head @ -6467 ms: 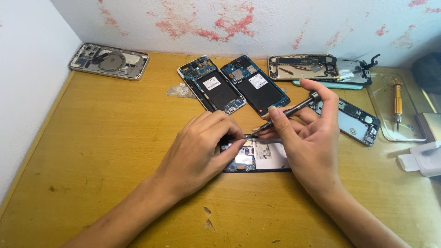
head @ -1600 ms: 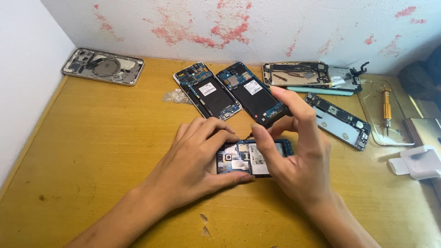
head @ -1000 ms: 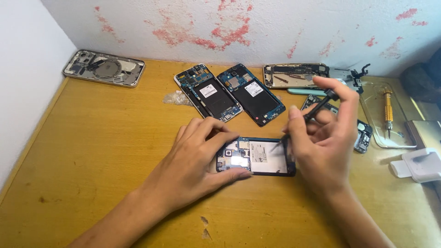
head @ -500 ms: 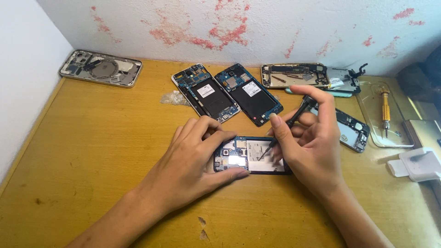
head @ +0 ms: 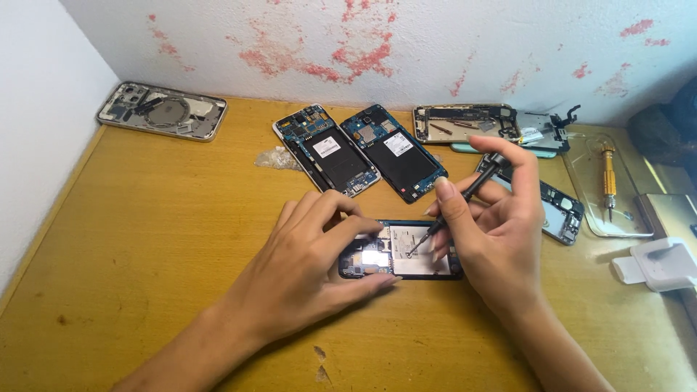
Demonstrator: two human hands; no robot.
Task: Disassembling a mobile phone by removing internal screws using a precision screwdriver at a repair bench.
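Observation:
An opened phone (head: 404,252) lies face down on the wooden table (head: 160,239), its circuit board and silver battery exposed. My left hand (head: 308,265) rests on the phone's left end, thumb and fingers pinning it to the table. My right hand (head: 488,225) holds a thin dark screwdriver (head: 454,207) like a pen. The tip of the screwdriver touches the middle of the phone's inside.
Two more opened phones (head: 327,150) (head: 393,152) lie side by side behind. A phone frame (head: 161,110) sits far left by the wall. Further parts (head: 465,123), another board (head: 563,210), a yellow screwdriver (head: 608,178) on a clear tray and a white box (head: 657,263) lie to the right.
My right hand picked up the dark screwdriver from the right side and brought it down onto the phone. My left hand kept holding the phone in place.

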